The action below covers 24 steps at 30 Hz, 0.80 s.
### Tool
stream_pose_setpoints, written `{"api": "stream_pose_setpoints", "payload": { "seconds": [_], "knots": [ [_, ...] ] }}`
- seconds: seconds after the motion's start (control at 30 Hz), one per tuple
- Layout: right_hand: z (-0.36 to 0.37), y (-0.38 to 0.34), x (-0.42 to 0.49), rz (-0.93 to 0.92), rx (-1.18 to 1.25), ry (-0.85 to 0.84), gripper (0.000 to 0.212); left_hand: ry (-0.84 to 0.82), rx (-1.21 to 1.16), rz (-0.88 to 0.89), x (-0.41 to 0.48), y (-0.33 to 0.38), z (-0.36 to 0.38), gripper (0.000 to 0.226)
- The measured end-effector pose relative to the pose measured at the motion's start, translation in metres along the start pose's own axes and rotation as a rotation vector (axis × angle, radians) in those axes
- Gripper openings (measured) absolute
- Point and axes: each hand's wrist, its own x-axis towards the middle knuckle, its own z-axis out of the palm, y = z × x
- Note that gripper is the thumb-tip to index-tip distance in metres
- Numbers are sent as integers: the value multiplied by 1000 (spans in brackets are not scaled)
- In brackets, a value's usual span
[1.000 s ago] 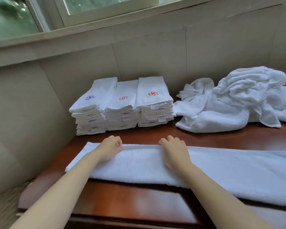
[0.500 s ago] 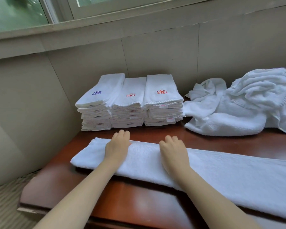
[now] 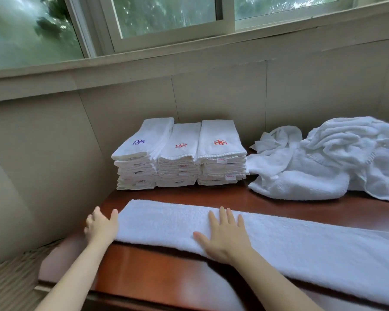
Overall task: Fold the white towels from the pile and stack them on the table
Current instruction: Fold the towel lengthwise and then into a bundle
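Observation:
A long white towel, folded into a narrow strip, lies across the front of the brown table. My right hand presses flat on it with straight, spread fingers. My left hand is at the towel's left end, fingers relaxed, thumb touching the edge. Three stacks of folded white towels stand side by side against the wall, with blue and red logos on top. A loose pile of unfolded white towels lies at the back right.
The wall panels run close behind the stacks and along the table's left side. A window sits above. Patterned carpet shows below the table's left edge. Bare tabletop lies between the strip and the stacks.
My left hand slid left from on top of the towel to its left end. My right hand flattened and spread on the strip. The view tilted up.

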Motion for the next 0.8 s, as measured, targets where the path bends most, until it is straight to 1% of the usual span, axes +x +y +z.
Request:
{"api": "stream_pose_setpoints", "payload": {
  "seconds": [0.07, 0.1, 0.13, 0.2, 0.23, 0.27, 0.3, 0.33, 0.37, 0.4, 0.43, 0.47, 0.5, 0.53, 0.57, 0.6, 0.63, 0.67, 0.7, 0.73, 0.77, 0.8],
  "knots": [
    [-1, -1, -1, 5, 8, 4, 84, 196, -469, -249, -25, 1, 3, 65],
    [-3, -1, -2, 1, 16, -2, 81, 238, -657, -382, -38, 2, 4, 63],
    [-6, -2, -3, -8, 31, -7, 78, 233, -811, -477, -50, 3, 7, 60],
    [-17, -1, -8, -40, 83, -16, 66, 88, -1014, -571, -68, 17, 13, 51],
    [-25, 0, -12, -56, 164, -37, 59, 8, -1079, -585, -73, 25, 14, 46],
    [-35, 3, -17, -54, 324, -69, 53, -57, -1110, -612, -77, 35, 15, 40],
    [-46, 6, -23, -28, 558, -116, 49, -107, -1127, -611, -79, 44, 12, 34],
    [-57, 10, -30, 8, 832, -165, 47, -151, -1075, -579, -83, 54, 15, 27],
    [-67, 16, -36, 52, 1079, -177, 45, -185, -1040, -602, -90, 64, 15, 27],
    [-76, 25, -43, 119, 1277, -135, 44, -203, -933, -552, -99, 76, 10, 36],
    [-82, 36, -49, 199, 1435, -67, 43, -221, -631, -336, -107, 86, 11, 42],
    [-87, 48, -55, 282, 1556, -7, 45, -141, -509, -144, -113, 94, 11, 43],
    [-91, 60, -60, 356, 1655, 32, 48, -261, -557, -17, -123, 100, 14, 43],
    [-94, 71, -65, 415, 1734, 47, 52, -413, -552, 222, -137, 110, 10, 44],
    [-94, 81, -70, 452, 1794, 42, 57, -529, -549, 418, -152, 117, 4, 48],
    [-93, 88, -73, 474, 1837, 29, 62, -670, -419, 592, -164, 121, 2, 51],
    [-93, 94, -77, 479, 1872, 10, 66, -779, -280, 730, -173, 122, 4, 52],
    [-92, 98, -78, 473, 1909, 8, 69, -798, -180, 838, -182, 125, 10, 51],
    [-92, 101, -79, 468, 1938, 36, 70, -775, -145, 867, -186, 128, 12, 48],
    [-91, 103, -80, 486, 1915, 81, 70, -725, -113, 895, -188, 128, 15, 45],
    [-89, 104, -81, 520, 1820, 132, 69, -690, -121, 889, -190, 129, 16, 41],
    [-87, 105, -83, 563, 1661, 170, 63, -653, -135, 852, -191, 129, 15, 37]
  ]
}}
